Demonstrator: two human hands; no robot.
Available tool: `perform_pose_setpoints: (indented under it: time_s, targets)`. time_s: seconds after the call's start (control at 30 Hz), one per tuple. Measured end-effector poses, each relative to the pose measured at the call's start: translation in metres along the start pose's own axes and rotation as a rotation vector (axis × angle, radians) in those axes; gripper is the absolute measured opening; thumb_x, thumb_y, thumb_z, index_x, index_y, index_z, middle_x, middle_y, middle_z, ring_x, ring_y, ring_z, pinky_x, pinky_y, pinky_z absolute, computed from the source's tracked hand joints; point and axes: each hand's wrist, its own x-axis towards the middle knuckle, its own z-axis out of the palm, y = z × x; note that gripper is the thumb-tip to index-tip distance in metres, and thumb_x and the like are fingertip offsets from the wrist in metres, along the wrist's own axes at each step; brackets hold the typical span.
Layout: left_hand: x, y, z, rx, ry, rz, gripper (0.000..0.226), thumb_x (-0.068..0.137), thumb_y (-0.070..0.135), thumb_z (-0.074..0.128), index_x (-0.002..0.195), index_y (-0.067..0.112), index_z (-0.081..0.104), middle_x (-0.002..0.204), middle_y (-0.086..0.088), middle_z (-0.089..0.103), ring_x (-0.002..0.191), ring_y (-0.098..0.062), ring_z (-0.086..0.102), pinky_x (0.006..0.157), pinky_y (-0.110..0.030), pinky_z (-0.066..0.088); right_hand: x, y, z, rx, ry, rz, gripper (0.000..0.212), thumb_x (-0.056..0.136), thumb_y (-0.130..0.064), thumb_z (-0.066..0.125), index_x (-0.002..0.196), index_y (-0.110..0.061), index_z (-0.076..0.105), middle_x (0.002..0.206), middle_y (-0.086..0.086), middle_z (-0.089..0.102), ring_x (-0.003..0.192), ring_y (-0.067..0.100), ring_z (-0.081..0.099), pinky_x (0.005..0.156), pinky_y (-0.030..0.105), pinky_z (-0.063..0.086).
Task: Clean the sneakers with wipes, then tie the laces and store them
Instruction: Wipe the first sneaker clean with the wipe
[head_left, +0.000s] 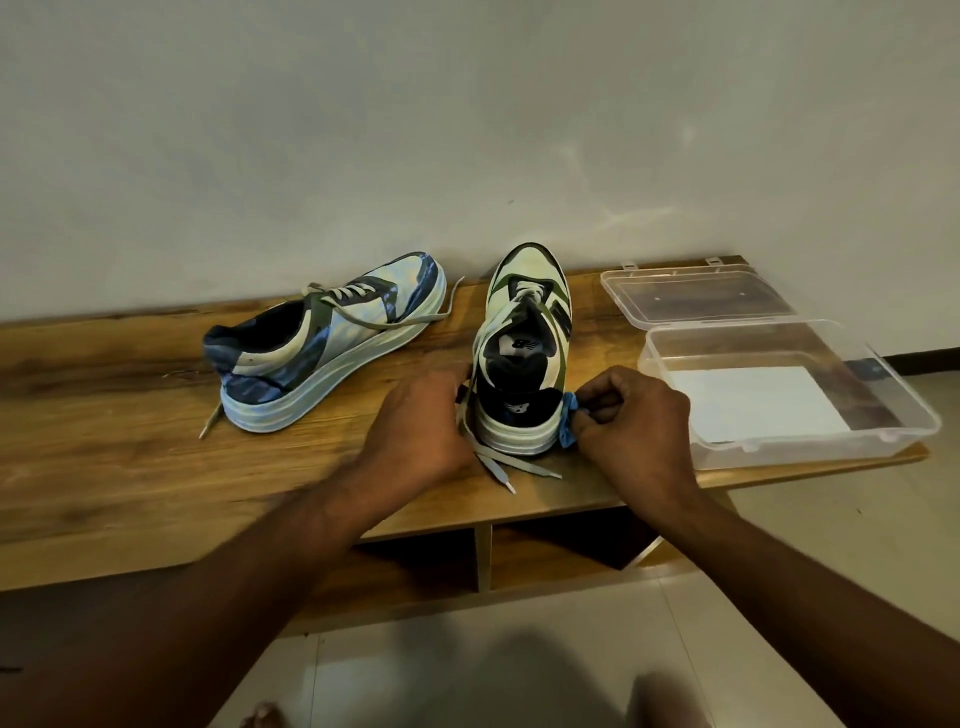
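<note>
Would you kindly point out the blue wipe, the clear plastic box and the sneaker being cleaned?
blue wipe (569, 426), head view, on the bunched cloth at the sneaker's heel.
clear plastic box (779, 451), head view, on its near wall.
sneaker being cleaned (524, 332), head view, on the tongue.

Left hand (415, 421) lies cupped, right hand (631, 415) curled, pinching.

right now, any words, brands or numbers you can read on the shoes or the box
"NB" logo: on the tongue of the right sneaker.
Heel tab of the same sneaker: a small logo, too blurred to read.
Left sneaker: no text visible.
Plastic box: no text visible.
</note>
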Motion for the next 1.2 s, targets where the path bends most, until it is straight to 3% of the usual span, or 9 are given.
perform_pose_setpoints:
  time_s: [0.2, 0.4, 0.47, 0.57, 0.7, 0.8, 0.87, 1.03, 1.2]
  targets:
    - [0.009, -0.005, -0.026, 0.304, 0.15, 0.038, 0.044, 0.068, 0.018, 0.082, 0.108, 0.03, 0.071, 0.089, 0.002, 0.074, 0.085, -0.027, 0.07, 0.07, -0.041, 0.06, -0.004, 0.0, -0.001, -0.071, -0.008, -0.055, 0.018, 0.078, -0.014, 0.085, 0.087, -0.026, 0.075, 0.084, -0.015, 0.071, 0.075, 0.002, 0.067, 0.071, 0.02, 0.059]
    - [0.01, 0.001, -0.045, 0.659, 0.33, 0.016, 0.085, 0.073, -0.002, 0.072, 0.152, 0.005, 0.039, 0.142, -0.022, 0.052, 0.126, -0.044, 0.048, 0.099, -0.054, 0.048, -0.019, -0.004, 0.0, -0.102, -0.022, -0.032, 0.02, 0.077, -0.018, 0.086, 0.084, -0.03, 0.071, 0.082, -0.018, 0.068, 0.076, 0.0, 0.064, 0.067, 0.014, 0.053]
    - [0.003, 0.014, -0.035, 0.564, 0.239, 0.041, 0.094, 0.072, 0.007, 0.079, 0.155, 0.01, 0.035, 0.144, -0.017, 0.049, 0.127, -0.038, 0.049, 0.098, -0.051, 0.051, -0.026, -0.006, 0.003, -0.075, -0.011, -0.025, 0.019, 0.077, -0.019, 0.086, 0.085, -0.028, 0.072, 0.082, -0.017, 0.069, 0.076, 0.0, 0.066, 0.068, 0.018, 0.057]
    - [-0.01, 0.032, -0.017, 0.093, 0.014, 0.018, 0.099, 0.063, 0.027, 0.09, 0.15, 0.027, 0.041, 0.134, 0.0, 0.062, 0.117, -0.023, 0.063, 0.095, -0.04, 0.054, -0.032, -0.009, 0.01, -0.031, 0.017, -0.002, 0.021, 0.076, -0.018, 0.088, 0.091, -0.024, 0.073, 0.085, -0.016, 0.07, 0.077, 0.0, 0.067, 0.07, 0.016, 0.057]
    - [-0.006, 0.033, -0.015, -0.181, -0.004, -0.095, 0.072, 0.068, 0.04, 0.091, 0.133, 0.034, 0.061, 0.118, 0.013, 0.07, 0.096, -0.009, 0.068, 0.082, -0.026, 0.053, -0.033, -0.012, 0.018, -0.017, 0.04, -0.013, 0.023, 0.075, -0.016, 0.089, 0.09, -0.022, 0.073, 0.086, -0.012, 0.07, 0.078, 0.0, 0.066, 0.065, 0.008, 0.052]
    - [-0.004, 0.03, -0.011, -0.169, 0.061, -0.093, 0.068, 0.065, 0.072, 0.084, 0.121, 0.037, 0.068, 0.105, 0.02, 0.07, 0.096, 0.001, 0.064, 0.076, -0.017, 0.05, -0.039, -0.011, 0.027, -0.058, 0.081, -0.089, 0.021, 0.074, -0.013, 0.088, 0.086, -0.021, 0.072, 0.085, -0.009, 0.067, 0.076, 0.003, 0.063, 0.066, 0.018, 0.056]
    - [-0.003, 0.032, -0.005, -0.101, 0.158, -0.082, 0.072, 0.062, 0.085, 0.076, 0.116, 0.038, 0.069, 0.1, 0.021, 0.071, 0.092, 0.002, 0.064, 0.074, -0.017, 0.051, -0.042, -0.009, 0.031, -0.073, 0.105, -0.146, 0.021, 0.074, -0.009, 0.088, 0.082, -0.02, 0.072, 0.083, -0.009, 0.064, 0.074, 0.003, 0.06, 0.066, 0.013, 0.051]
    - [0.006, 0.03, -0.001, -0.044, 0.252, -0.027, 0.062, 0.072, 0.079, 0.073, 0.114, 0.034, 0.073, 0.095, 0.016, 0.075, 0.087, 0.001, 0.066, 0.075, -0.024, 0.055, -0.045, 0.002, 0.037, -0.114, 0.104, -0.408, 0.019, 0.074, 0.0, 0.084, 0.085, -0.012, 0.074, 0.089, -0.003, 0.063, 0.075, 0.004, 0.056, 0.068, 0.005, 0.044]
    - [0.009, 0.029, 0.002, -0.027, 0.252, -0.051, 0.057, 0.073, 0.077, 0.073, 0.109, 0.034, 0.076, 0.091, 0.014, 0.076, 0.084, -0.001, 0.067, 0.072, -0.028, 0.057, -0.05, 0.013, 0.044, -0.388, -0.006, -0.795, 0.018, 0.09, -0.009, 0.074, 0.106, -0.001, 0.07, 0.101, 0.013, 0.062, 0.085, 0.029, 0.067, 0.067, 0.04, 0.063]
